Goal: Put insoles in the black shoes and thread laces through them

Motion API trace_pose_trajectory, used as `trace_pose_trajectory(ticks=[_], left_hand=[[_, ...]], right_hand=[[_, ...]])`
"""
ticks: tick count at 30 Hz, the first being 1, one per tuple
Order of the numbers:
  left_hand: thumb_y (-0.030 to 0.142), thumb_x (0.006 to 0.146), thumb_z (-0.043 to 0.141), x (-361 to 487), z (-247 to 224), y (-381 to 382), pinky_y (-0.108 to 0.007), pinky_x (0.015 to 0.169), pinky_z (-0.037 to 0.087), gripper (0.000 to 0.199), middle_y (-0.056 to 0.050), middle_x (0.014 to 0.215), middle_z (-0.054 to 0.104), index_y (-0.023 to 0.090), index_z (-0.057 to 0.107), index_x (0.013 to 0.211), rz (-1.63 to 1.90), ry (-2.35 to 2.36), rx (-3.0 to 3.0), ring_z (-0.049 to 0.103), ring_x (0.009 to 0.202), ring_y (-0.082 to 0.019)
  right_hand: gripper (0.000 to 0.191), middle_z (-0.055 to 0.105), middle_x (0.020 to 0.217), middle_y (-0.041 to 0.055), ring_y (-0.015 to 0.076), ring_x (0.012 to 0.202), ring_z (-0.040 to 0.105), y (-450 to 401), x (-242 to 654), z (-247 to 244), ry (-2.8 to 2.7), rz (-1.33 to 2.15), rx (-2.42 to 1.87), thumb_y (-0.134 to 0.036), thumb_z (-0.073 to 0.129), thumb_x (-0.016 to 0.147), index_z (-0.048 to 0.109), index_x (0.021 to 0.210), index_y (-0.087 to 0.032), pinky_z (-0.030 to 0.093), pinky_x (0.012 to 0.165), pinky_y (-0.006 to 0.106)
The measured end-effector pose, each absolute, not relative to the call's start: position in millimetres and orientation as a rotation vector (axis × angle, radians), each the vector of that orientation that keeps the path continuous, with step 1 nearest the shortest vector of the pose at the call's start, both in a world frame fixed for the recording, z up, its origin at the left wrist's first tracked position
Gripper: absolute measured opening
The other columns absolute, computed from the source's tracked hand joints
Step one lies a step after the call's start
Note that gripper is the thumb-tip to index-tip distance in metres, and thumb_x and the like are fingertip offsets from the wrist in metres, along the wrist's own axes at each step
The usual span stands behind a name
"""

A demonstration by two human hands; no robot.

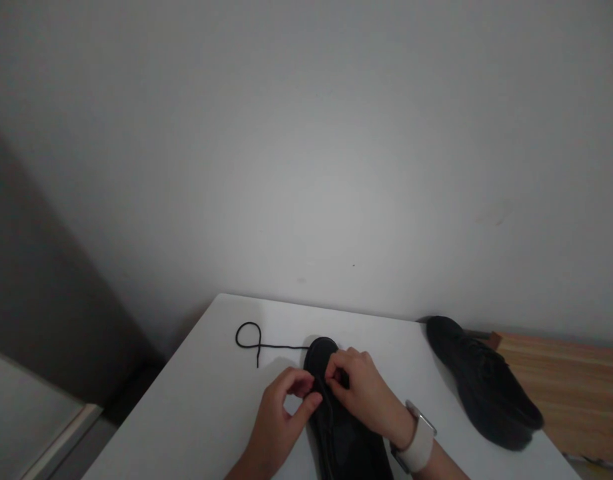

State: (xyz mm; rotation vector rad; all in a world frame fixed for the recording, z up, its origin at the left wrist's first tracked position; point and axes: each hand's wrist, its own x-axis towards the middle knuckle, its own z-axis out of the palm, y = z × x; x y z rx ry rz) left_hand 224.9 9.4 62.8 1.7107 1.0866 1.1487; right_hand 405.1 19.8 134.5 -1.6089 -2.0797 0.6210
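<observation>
We see black shoe point(346, 437) directly under both hands, toe just beyond fingertips. Left hand point(276, 415): thumb and forefinger curved close together over shoe; cannot tell if gripping anything. Right hand point(359, 388): fingers curled in pinch over shoe; whatever it grasps, we cannot tell. Black lace point(281, 347) looped on counter point(196, 407), beyond left hand. Second shoe point(479, 383) well right of right hand.

- Centre shoe point(354, 443): black.
- Lace point(284, 347): black, plain.
- Right-hand shoe point(479, 383): black, no lighter patches seen.
- Table point(196, 400): plain white, greyish in shade.
- Wall point(306, 167): pale grey, small dark speck, faint smudges.
- Watch strap point(420, 449): off-white.
- Board point(561, 387): light brown, streaked wood grain.
</observation>
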Motion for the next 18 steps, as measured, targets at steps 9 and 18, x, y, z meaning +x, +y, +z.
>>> trace_pose_trajectory(ticks=[9,18], left_hand=[[0.027,0.083,0.057,239,67,-1,-0.032,0.072,0.051,0.017,-0.005,0.092,0.06,0.02,0.053,0.098,1.003,1.127,1.559,0.062,0.082,-0.021],[0.028,0.087,0.048,219,72,-2,-0.036,0.084,0.048,0.024,-0.009,0.104,0.065,0.019,0.058,0.107,0.957,1.028,1.445,0.062,0.096,-0.024]], right_hand=[[0.019,0.068,0.083,0.0019,0.0228,0.088,0.06,20,409,130,-2.058,0.654,-1.503,-0.003,0.06,0.072,0.065,0.073,-0.021,0.036,0.082,0.038],[0.024,0.066,0.086,0.0051,0.0214,0.08,0.062,28,460,128,-1.662,0.629,-1.445,-0.042,0.05,0.095,0.061,0.095,-0.02,0.049,0.074,0.033]])
